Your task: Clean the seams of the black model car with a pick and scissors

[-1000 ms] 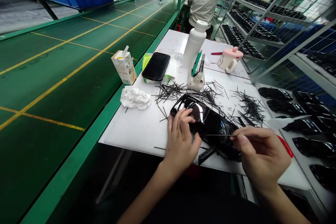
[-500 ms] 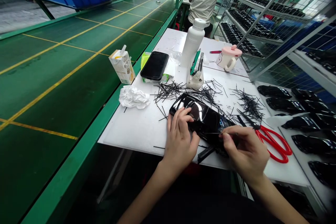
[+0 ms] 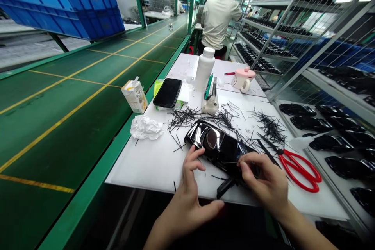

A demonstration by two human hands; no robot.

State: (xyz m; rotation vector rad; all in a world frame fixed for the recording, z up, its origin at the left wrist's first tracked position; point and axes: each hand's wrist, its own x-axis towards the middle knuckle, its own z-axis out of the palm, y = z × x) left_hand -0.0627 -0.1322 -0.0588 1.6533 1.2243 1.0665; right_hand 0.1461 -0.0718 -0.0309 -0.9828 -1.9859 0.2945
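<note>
A glossy black toy car body [image 3: 218, 142] lies aslant on the white table [image 3: 146, 164]. My left hand [image 3: 190, 187] is open at its near left side, the fingers apart and the thumb stretched out; whether a fingertip touches the body, I cannot tell. My right hand [image 3: 265, 181] is closed in a pinch on a thin strip [image 3: 232, 162], whose tip lies along the car body's near side. A black-handled tool [image 3: 225, 187] rests by the table's front edge, partly covered. Loose thin black strips [image 3: 184, 118] are scattered behind the car body.
Red-handled scissors [image 3: 301, 172] lie right of my right hand, beside a tray of black car bodies [image 3: 329, 142]. Behind stand a white bottle [image 3: 205, 68], a phone [image 3: 167, 93], a lidded mug [image 3: 243, 80] and crumpled tissue [image 3: 146, 127]. A green conveyor [image 3: 73, 125] runs along the left; a person [image 3: 219, 19] is ahead.
My left hand has come off the top of the car body toward me and its fingers have spread. My right hand keeps its pinch on the strip. The camera has tilted up.
</note>
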